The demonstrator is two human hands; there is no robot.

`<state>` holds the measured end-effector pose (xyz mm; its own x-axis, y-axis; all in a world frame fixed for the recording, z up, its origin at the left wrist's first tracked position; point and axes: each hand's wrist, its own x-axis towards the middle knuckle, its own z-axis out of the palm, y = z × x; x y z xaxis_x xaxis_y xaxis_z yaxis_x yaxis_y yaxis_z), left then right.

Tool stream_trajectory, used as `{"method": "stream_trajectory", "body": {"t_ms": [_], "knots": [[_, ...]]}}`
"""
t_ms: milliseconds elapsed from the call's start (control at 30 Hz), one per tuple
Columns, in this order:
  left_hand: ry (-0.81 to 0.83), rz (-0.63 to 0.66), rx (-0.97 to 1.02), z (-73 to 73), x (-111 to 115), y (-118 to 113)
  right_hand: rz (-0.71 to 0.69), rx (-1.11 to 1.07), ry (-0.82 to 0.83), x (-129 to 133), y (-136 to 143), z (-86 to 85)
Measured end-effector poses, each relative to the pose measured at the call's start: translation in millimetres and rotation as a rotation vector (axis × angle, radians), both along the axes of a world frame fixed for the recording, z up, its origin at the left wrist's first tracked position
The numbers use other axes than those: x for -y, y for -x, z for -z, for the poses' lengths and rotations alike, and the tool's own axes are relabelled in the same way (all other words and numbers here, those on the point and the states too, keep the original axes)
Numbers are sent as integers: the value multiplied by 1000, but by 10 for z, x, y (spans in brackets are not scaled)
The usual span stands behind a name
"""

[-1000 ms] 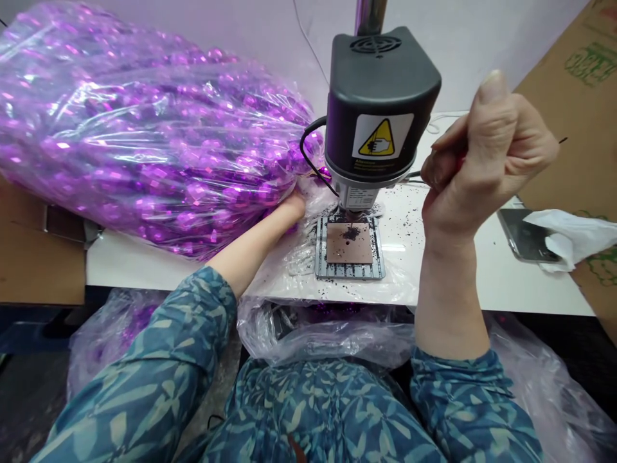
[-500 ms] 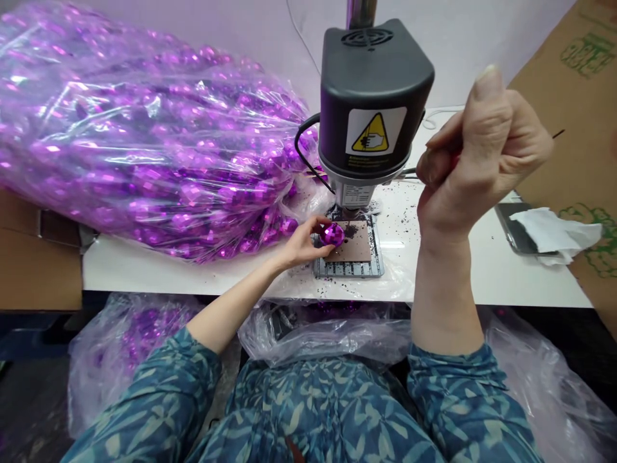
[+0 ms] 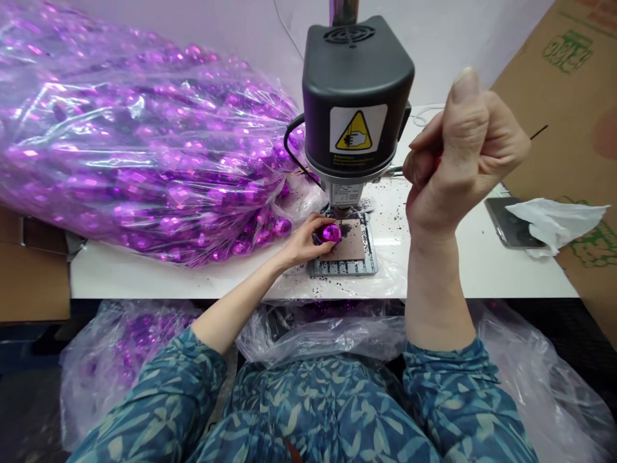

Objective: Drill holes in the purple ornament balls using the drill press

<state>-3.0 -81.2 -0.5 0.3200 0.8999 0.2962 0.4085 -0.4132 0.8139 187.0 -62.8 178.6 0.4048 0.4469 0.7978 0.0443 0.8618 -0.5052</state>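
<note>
A black drill press [image 3: 357, 83] with a yellow warning label stands over a grey slotted base [image 3: 371, 260]. On the base lies a brown board [image 3: 351, 247] sprinkled with dark shavings. My left hand [image 3: 304, 243] pinches a shiny purple faceted ball [image 3: 331, 233] between thumb and fingers, at the board's left side, just left of and below the drill's lower end. My right hand [image 3: 467, 154] is raised to the right of the press, its fingers wrapped round the press's lever handle, of which only a bit of red shows.
A big clear bag of purple balls [image 3: 144, 154] fills the left of the white table [image 3: 193, 280]. A phone [image 3: 513, 222] under crumpled white tissue [image 3: 559, 222] lies at right, beside a cardboard box [image 3: 569, 83]. Plastic bags [image 3: 328, 341] hang below the front edge.
The view has shifted slightly, so most things appear further left. The ball has turned in my left hand and shows a smoother, rounder face. My right hand keeps its grip.
</note>
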Motion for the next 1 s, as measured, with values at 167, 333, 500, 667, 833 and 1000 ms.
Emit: {"method": "stream_trajectory", "body": {"t_ms": [167, 333, 500, 667, 833, 1000], "knots": [[47, -21, 13, 10, -16, -32, 60, 66, 46, 45, -2, -13], [84, -56, 25, 24, 1, -149, 5, 39, 3, 44, -5, 11], [109, -58, 146, 171, 30, -261, 45, 65, 41, 36, -14, 57], [93, -75, 210, 293, 62, -313, 52, 69, 56, 125, -7, 52], [103, -75, 233, 322, 58, -316, 6, 1, -21, 240, -11, 186], [110, -75, 253, 342, 51, -315, -27, -55, -92, 203, -41, 429]]}}
